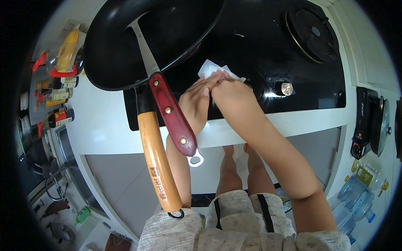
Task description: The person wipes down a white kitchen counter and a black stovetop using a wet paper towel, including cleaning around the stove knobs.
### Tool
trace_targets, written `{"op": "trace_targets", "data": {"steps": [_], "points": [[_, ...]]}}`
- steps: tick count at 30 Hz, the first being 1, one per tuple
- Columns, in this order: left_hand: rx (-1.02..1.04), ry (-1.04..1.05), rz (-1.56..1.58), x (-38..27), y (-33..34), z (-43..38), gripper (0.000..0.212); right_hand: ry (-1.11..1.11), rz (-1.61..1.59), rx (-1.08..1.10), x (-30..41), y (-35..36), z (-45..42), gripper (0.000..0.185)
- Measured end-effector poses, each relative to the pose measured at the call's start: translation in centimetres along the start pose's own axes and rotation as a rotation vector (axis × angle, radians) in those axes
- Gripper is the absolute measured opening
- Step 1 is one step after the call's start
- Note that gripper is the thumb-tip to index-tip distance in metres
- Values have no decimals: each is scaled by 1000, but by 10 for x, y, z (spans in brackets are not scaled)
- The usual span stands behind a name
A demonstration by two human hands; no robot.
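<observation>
Both hands rest together on a white paper towel or cloth on the black glass cooktop. My left hand lies with its fingers spread over the cloth's left part, behind the spatula handle. My right hand is bent over the cloth's right part, fingertips hidden. At the left, a black wok with a wooden handle holds a metal spatula, whose red handle crosses the wok's rim and hangs over my left forearm.
A burner is at the cooktop's upper right, a control knob nearer. Food scrap lies behind the hands. Sauce bottles and an oil jug stand left; a portable stove and plastic jugs are right.
</observation>
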State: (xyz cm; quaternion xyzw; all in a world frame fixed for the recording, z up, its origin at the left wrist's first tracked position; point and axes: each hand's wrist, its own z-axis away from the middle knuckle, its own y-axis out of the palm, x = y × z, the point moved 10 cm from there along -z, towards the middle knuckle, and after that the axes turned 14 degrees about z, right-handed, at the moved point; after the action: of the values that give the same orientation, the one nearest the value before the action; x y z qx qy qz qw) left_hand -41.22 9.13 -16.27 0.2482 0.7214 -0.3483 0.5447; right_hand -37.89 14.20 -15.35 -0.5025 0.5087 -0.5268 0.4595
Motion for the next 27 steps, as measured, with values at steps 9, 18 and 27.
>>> {"op": "trace_targets", "data": {"steps": [9, 18, 27], "points": [[72, -36, -101, 4, 7, 15, 47, 24, 198, -147, 19, 21, 15, 41], [68, -46, -131, -6, 23, 46, 45, 81, 55, -195, 21, 22, 52, 44], [56, -168, -220, -27, 53, 83, 48, -32, -182, 30, 12, 11, 98, 42]]}}
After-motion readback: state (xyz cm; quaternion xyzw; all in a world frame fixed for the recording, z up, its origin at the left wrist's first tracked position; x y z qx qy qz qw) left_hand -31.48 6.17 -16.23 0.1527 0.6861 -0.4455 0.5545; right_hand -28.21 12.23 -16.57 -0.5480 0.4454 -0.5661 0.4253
